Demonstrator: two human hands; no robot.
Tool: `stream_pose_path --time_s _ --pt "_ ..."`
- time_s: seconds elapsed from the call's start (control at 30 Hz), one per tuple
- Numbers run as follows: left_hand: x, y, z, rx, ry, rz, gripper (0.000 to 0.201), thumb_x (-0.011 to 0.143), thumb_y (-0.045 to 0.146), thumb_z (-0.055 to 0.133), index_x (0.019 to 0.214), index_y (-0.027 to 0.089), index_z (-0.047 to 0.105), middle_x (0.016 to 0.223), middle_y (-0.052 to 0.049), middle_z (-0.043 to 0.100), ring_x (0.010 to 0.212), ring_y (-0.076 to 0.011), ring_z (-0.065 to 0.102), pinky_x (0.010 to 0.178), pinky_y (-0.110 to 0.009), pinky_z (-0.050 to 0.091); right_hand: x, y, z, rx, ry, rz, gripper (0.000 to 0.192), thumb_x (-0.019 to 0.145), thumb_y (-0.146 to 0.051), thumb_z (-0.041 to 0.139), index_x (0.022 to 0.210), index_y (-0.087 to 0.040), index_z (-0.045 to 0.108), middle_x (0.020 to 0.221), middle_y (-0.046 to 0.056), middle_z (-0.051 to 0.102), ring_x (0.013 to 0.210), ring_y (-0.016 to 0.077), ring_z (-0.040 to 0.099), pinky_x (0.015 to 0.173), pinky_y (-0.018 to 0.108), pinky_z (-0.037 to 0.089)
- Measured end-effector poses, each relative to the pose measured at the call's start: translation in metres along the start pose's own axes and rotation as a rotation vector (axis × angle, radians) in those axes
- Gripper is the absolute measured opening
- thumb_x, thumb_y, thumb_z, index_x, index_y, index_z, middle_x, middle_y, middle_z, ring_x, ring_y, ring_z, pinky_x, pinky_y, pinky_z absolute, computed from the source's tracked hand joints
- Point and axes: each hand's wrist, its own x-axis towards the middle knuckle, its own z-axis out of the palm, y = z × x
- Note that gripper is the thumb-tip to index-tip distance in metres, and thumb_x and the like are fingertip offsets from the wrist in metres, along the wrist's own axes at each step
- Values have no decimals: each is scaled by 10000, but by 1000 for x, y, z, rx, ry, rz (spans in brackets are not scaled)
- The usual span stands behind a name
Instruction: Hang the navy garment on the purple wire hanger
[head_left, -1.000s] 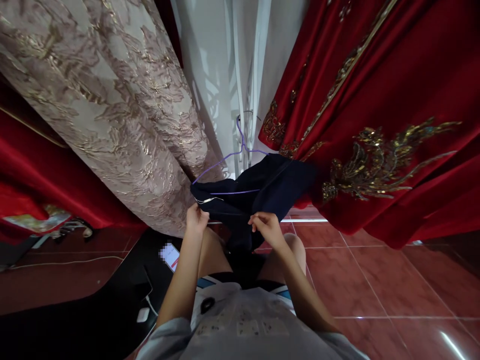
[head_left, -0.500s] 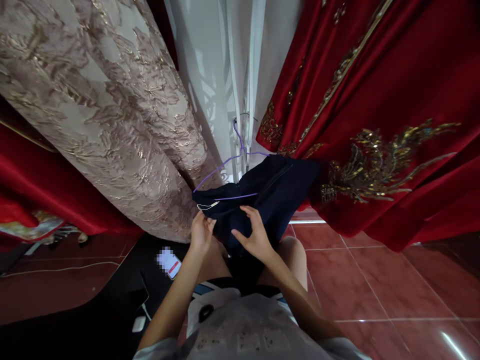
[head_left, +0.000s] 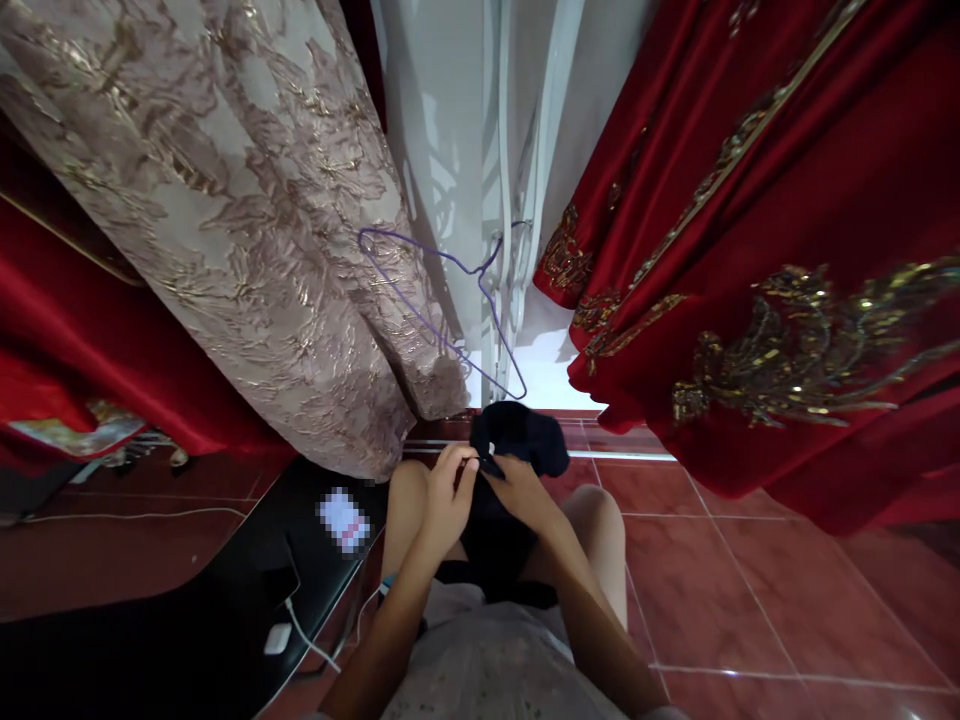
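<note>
A dark navy garment point(head_left: 551, 440) is bunched over my lap; its exact kind does not show in the folds. My left hand point(head_left: 450, 490) pinches its near edge, thumb and index finger together. Close by on the right, my right hand point(head_left: 521, 492) is closed on the same cloth, its fingertips partly hidden. A small white bit, perhaps a tag point(head_left: 491, 449), shows at the edge between both hands. Beyond the garment, a purple wire hanger point(head_left: 484, 275) hangs tilted and bare from the white metal stand point(head_left: 504, 180).
Shiny beige brocade cloth point(head_left: 300, 250) hangs at left, and red embroidered cloth point(head_left: 787, 200) at right. A black bench point(head_left: 225, 560) on my left carries a lit phone point(head_left: 345, 520), a white charging case point(head_left: 277, 639) and a cable. Red tiles point(head_left: 720, 570) cover the floor.
The navy garment has come off the purple hanger and down towards my lap, bunched up. The hanger now swings tilted to the left. Both hands have drawn together and closed on the cloth.
</note>
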Motion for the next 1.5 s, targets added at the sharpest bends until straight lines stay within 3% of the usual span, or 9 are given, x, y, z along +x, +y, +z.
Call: stream_pose_path --time_s 0.13,0.27,0.5,0.8,0.97,1.07,1.13,1.27,1.5 --pt "9 16 9 -226 7 80 224 909 259 744 1132 273 761 1294 -97 666 1316 -273 568 1200 -311 376 -8 -10 -28 74 -2 -70 257 957 -418 604 960 -205 747 1027 75 749 961 229 672 894 324 509" --pt "29 12 -2 -221 -326 105 516 912 274 735 1419 255 642 1421 -102 658 1362 -293 585 1203 -354 410 -7 -36 -51 341 -210 -5 345 875 -513 692 909 -170 708 884 31 689 810 177 613 732 268 487" --pt "40 -17 -49 187 -740 96 194 767 252 869 640 220 725 571 5 631 513 -169 584 668 -268 548 15 -73 -112 316 -216 -214 257 729 -294 771 727 -183 539 695 -33 511 672 109 472 625 213 378" --pt "54 20 -97 160 -423 49 140 922 320 733 947 202 805 894 -42 769 871 -224 712 828 -265 560 84 -29 -75 154 208 -227 346 899 -425 586 1139 -202 698 1042 70 706 1103 218 640 1095 361 452" --pt "64 19 -135 243 -563 -4 55 812 222 805 866 229 813 719 -20 746 594 -190 693 559 -214 534 87 -9 -81 164 377 -206 232 822 -416 578 773 -192 613 734 11 588 746 172 538 735 298 468" --pt "78 11 -157 249 -377 8 150 700 104 829 700 237 760 624 -5 708 516 -173 651 547 -202 523 70 -11 -102 136 414 -215 198 726 -320 597 621 -196 485 608 -32 395 637 120 376 602 263 316" --pt "90 16 -164 217 -191 27 197 697 39 799 763 221 767 873 -69 791 834 -212 752 854 -231 576 59 -15 -112 123 433 -209 208 720 -296 580 597 -192 448 601 -36 342 629 107 329 589 259 265" --pt "118 51 -151 113 63 186 185 781 30 738 730 200 686 1405 -103 678 1461 -260 500 1282 -330 271 48 -21 -112 159 443 -144 261 771 -351 584 613 -189 452 614 -30 352 635 106 316 589 257 264" --pt "158 63 -101 225 71 287 221 925 46 551 957 198 708 926 -33 725 914 -207 653 941 -243 447 33 -26 -98 229 364 -95 321 814 -429 593 659 -203 425 620 -23 396 646 116 343 582 253 309"
